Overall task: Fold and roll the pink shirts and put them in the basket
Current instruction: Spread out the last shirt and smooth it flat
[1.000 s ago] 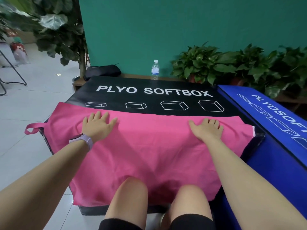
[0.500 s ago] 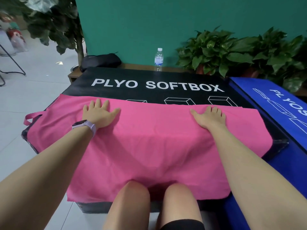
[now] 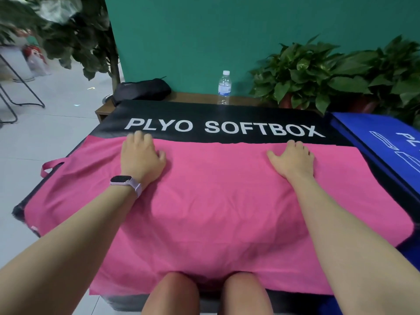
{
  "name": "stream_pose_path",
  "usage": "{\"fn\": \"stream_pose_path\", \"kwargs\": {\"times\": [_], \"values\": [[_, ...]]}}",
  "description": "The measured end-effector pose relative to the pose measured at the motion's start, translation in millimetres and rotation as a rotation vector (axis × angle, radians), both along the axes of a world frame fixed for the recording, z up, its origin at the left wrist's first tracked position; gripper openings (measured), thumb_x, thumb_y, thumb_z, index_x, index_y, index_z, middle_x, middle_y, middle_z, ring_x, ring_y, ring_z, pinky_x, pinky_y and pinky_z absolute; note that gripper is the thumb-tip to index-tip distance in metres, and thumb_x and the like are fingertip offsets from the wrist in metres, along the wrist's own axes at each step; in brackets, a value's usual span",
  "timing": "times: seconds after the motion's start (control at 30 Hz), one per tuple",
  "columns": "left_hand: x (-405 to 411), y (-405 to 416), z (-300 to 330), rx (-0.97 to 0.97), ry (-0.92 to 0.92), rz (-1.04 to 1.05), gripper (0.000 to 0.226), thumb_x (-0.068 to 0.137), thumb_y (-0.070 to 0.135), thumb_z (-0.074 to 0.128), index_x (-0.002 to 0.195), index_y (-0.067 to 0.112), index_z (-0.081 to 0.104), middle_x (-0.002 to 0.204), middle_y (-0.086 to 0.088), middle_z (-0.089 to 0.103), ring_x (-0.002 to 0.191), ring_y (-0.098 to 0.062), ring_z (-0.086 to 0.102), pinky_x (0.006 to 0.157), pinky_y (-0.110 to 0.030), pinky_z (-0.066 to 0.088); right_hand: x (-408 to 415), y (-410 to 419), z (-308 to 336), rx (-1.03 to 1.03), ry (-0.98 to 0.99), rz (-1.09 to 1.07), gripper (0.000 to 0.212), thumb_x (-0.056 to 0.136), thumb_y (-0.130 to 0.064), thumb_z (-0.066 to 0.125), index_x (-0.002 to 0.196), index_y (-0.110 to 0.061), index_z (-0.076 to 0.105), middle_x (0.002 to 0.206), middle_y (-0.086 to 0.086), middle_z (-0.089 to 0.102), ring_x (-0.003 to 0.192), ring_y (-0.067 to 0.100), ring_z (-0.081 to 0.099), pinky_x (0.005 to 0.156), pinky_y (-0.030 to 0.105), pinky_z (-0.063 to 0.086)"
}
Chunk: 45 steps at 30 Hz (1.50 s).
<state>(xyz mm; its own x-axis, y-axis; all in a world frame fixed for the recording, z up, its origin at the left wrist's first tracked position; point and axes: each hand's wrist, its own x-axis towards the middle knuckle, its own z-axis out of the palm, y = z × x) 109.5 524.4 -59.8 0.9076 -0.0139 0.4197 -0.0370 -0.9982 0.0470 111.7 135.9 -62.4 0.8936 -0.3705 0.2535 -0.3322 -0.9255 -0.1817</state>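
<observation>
**On the black box: pink cloth spread flat, both palms down**

On top of the black soft box (image 3: 227, 114), item one: the pink shirt (image 3: 216, 201), laid out wide, its near edge hanging over the front by the person's knees, a small loop (image 3: 48, 165) sticking out at the left side. Left hand (image 3: 141, 158): flat on the cloth near its far edge, fingers slightly bent, pressing, pinching nothing. Right hand (image 3: 292, 159): likewise flat and spread near the far edge. Basket: not in view.

Risks, judged from this layout:
- Slick box cover; a push from the palms may slide the whole cloth instead of smoothing it.
- Overhang at the front and right corner may drag the fabric off once the hands lift.
- Uneven edges, if folded now, would likely give a crooked roll.
- Water bottle (image 3: 224, 87) stands well beyond the far edge; little hazard.
</observation>
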Motion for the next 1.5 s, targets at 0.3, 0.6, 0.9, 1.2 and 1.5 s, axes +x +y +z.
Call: {"fn": "stream_pose_path", "kwargs": {"times": [0.3, 0.6, 0.9, 1.2, 1.5], "values": [[-37, -16, -1, 0.002, 0.172, -0.081, 0.034, 0.104, 0.038, 0.034, 0.108, 0.009, 0.051, 0.113, -0.019, 0.065, 0.105, -0.038, 0.061, 0.078, -0.041, 0.041, -36, 13, 15, -0.074, 0.161, 0.23, 0.049, 0.1, -0.044, 0.044, 0.124, -0.004, 0.058, 0.129, 0.018, 0.06, 0.12, 0.035, 0.053, 0.098, 0.042, 0.045], [-121, -21, -11, -0.022, 0.343, -0.134, 0.091, 0.082, 0.084, 0.02, 0.143, 0.02, 0.041, 0.138, -0.012, 0.042, 0.135, -0.033, 0.033, 0.116, -0.044, 0.025, -129, 29, -1, -0.153, 0.202, 0.202, 0.08, 0.098, -0.071, 0.011, 0.154, -0.022, 0.038, 0.163, 0.004, 0.031, 0.15, 0.024, 0.027, 0.123, 0.056, -0.001], [-124, -24, -19, -0.019, 0.386, -0.058, 0.107, 0.073, 0.092, 0.0, 0.16, 0.031, 0.011, 0.166, -0.015, 0.007, 0.154, -0.034, 0.001, 0.121, -0.058, 0.001, -141, 26, -7, -0.001, 0.325, 0.23, 0.081, 0.094, -0.076, 0.013, 0.162, -0.032, 0.007, 0.17, -0.003, -0.002, 0.156, 0.019, -0.003, 0.125, 0.051, -0.002], [-69, -25, -13, -0.002, 0.474, -0.059, 0.1, 0.079, 0.091, 0.013, 0.16, 0.033, 0.005, 0.168, -0.013, 0.0, 0.154, -0.033, -0.003, 0.12, -0.059, -0.001, -98, 23, -4, 0.016, 0.359, 0.226, 0.08, 0.095, -0.075, 0.014, 0.162, -0.034, 0.006, 0.17, -0.006, -0.003, 0.156, 0.018, -0.005, 0.125, 0.05, -0.001], [3, -30, -17, 0.012, 0.429, -0.049, 0.105, 0.072, 0.093, 0.007, 0.159, 0.034, 0.012, 0.168, -0.01, 0.006, 0.154, -0.031, 0.003, 0.12, -0.059, 0.003, -23, 18, -5, 0.008, 0.348, 0.225, 0.079, 0.095, -0.075, 0.014, 0.162, -0.034, 0.006, 0.17, -0.007, -0.002, 0.156, 0.017, -0.003, 0.126, 0.048, 0.002]]}}
